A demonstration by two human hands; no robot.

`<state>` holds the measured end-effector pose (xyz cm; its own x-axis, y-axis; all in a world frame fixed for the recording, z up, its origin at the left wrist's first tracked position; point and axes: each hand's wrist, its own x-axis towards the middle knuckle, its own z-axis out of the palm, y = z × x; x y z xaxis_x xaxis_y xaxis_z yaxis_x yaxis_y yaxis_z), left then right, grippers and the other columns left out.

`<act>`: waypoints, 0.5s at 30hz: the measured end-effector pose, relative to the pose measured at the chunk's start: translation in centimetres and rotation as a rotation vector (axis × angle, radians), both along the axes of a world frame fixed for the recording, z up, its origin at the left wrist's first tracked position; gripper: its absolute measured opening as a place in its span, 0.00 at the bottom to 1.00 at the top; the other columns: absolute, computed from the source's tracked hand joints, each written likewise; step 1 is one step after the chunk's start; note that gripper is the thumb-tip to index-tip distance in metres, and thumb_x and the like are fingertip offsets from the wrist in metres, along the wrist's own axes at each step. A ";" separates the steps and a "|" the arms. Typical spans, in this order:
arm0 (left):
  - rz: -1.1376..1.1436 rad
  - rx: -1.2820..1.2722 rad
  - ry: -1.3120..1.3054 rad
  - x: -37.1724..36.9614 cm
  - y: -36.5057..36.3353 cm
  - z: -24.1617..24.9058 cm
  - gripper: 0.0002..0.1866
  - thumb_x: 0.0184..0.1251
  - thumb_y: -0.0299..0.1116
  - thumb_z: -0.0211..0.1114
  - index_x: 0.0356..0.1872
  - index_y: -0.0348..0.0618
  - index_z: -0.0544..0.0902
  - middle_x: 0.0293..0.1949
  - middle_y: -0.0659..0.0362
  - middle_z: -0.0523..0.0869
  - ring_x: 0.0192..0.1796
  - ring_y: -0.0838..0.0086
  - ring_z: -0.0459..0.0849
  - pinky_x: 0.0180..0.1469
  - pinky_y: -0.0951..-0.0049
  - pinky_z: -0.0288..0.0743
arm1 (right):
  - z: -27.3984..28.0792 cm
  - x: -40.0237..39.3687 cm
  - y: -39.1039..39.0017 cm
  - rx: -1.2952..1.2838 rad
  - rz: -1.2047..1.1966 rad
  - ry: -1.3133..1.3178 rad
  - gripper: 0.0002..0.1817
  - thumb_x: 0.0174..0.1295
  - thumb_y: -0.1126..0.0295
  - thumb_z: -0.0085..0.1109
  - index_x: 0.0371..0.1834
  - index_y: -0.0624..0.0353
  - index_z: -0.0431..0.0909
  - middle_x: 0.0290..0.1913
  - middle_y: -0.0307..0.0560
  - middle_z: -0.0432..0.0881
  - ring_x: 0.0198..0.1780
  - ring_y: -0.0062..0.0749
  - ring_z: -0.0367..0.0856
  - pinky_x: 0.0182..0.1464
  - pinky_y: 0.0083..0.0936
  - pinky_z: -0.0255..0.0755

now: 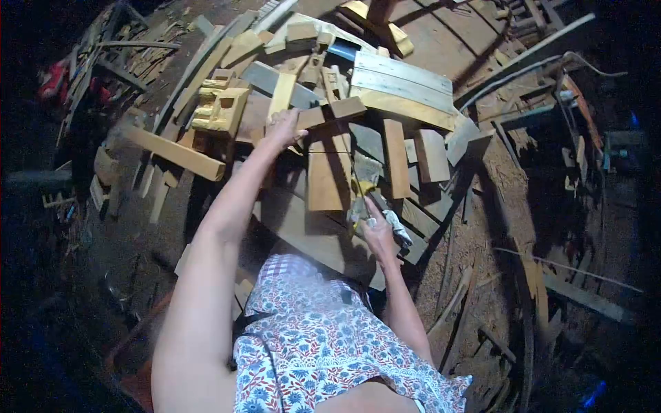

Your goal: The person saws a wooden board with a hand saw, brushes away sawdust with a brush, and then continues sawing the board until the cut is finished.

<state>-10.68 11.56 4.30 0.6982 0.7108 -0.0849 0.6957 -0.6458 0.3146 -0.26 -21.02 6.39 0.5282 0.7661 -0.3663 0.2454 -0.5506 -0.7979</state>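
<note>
My left hand [284,129] is closed on the left end of a short wooden block [348,107], which lies across other pieces near the middle of the bench. Below and to the right, my right hand [377,224] is wrapped around the handle of a thin tool, possibly a saw seen edge-on, pointing up toward the block. A yellow object [363,186] and a crumpled whitish cloth [397,228] show beside this hand. Between my hands lies a wide wooden block [327,180], and another upright-grained block [396,158] rests to its right.
Pale boards [403,81] are stacked at the back right. Carved wooden blocks [224,110] and a long beam [175,153] lie on the left. A dark blue object [343,48] sits at the back. Wood scraps and shavings cover the floor around.
</note>
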 end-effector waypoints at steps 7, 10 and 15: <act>-0.025 0.150 -0.065 5.7 -0.6 -3.0 0.15 0.64 0.41 0.50 0.32 0.40 0.80 0.31 0.44 0.81 0.34 0.55 0.81 0.34 0.60 0.75 | 0.1 -0.8 -0.5 -0.027 0.036 -0.161 0.32 0.53 0.68 0.57 0.65 0.39 0.64 0.35 0.61 0.78 0.41 0.51 0.77 0.45 0.40 0.71; 0.467 0.495 -0.257 8.7 -2.9 -6.3 0.10 0.61 0.38 0.51 0.30 0.46 0.78 0.30 0.56 0.78 0.39 0.60 0.76 0.51 0.58 0.63 | -1.4 -2.0 -0.4 0.058 -0.002 -0.142 0.32 0.53 0.68 0.58 0.65 0.42 0.63 0.35 0.58 0.75 0.40 0.53 0.76 0.45 0.42 0.71; 0.510 0.415 -0.251 9.2 -2.9 -5.0 0.09 0.61 0.38 0.51 0.28 0.47 0.77 0.31 0.57 0.77 0.39 0.64 0.76 0.51 0.61 0.62 | 0.7 -2.4 0.5 -0.110 0.008 -0.145 0.33 0.53 0.68 0.57 0.66 0.41 0.61 0.38 0.58 0.76 0.41 0.54 0.77 0.45 0.41 0.71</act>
<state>-1.49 8.65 -0.73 0.2322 0.8935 0.3845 0.8822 -0.3599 0.3037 -2.64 -20.51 7.14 0.5754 0.7300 -0.3687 0.3582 -0.6302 -0.6889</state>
